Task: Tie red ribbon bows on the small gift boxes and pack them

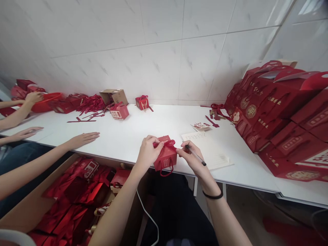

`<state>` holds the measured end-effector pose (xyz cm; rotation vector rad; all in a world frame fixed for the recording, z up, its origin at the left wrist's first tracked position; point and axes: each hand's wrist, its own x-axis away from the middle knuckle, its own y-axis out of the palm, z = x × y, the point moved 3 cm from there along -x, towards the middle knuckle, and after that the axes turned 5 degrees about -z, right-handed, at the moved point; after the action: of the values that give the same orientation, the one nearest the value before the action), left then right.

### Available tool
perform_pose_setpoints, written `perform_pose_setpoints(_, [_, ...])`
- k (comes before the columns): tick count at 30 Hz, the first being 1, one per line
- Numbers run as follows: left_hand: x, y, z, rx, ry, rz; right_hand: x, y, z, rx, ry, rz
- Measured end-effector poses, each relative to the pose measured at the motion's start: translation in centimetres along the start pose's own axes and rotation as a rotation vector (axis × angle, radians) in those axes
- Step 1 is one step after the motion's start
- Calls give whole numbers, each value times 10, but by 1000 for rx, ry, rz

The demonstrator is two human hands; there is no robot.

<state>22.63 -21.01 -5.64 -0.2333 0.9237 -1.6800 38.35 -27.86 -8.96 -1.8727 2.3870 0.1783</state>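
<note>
A small red gift box with a red ribbon bow on top stands at the near edge of the white table. My left hand is closed on the box's left top corner, fingers pinching the ribbon. My right hand pinches the bow's right side and also carries a thin dark pen between its fingers. A black band circles my right wrist. A sheet of white paper lies just right of the box.
Stacked large red gift boxes fill the table's right end. Other people's hands rest flat at the left. A cardboard box, small red boxes and ribbon scraps lie by the wall. A carton of red boxes sits below.
</note>
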Motion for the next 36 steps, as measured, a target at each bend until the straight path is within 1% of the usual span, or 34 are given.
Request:
perform_pose_setpoints(2, [1,0,1,-19,1,9,3,-2,-10,76,-21,-15])
perform_pose_setpoints(4, [3,0,3,-29,20,-3,4,-3,-13,104,-26,-14])
perform_pose_setpoints(7, [4,-2,5,-24,59,-66,4,-4,-8,92,-15,-2])
perform_pose_setpoints(10, [2,-3,4,-28,70,-115,4,-4,0,116,-34,-9])
perform_pose_setpoints(15, [0,-1,2,-39,67,-97,8,-3,4,121,-14,-10])
perform_pose_setpoints(19, [1,0,2,-56,77,-91,9,-3,-2,106,25,-26])
perform_pose_setpoints(26, [2,2,5,-51,59,-97,16,-7,-10,117,41,-18])
perform_pose_setpoints(30, [3,6,8,-59,54,-107,20,-12,-8,129,28,-2])
perform_pose_setpoints(32, [6,8,10,-66,54,-94,21,-14,-6,161,7,1])
perform_pose_setpoints(34, [9,9,13,-61,56,-78,25,-17,-5,265,-47,65])
perform_pose_setpoints(35, [10,9,14,-48,52,-79,28,-19,-6,351,-95,137])
perform_pose_setpoints(36, [11,8,15,-26,44,-88,32,-20,-9,452,-166,236])
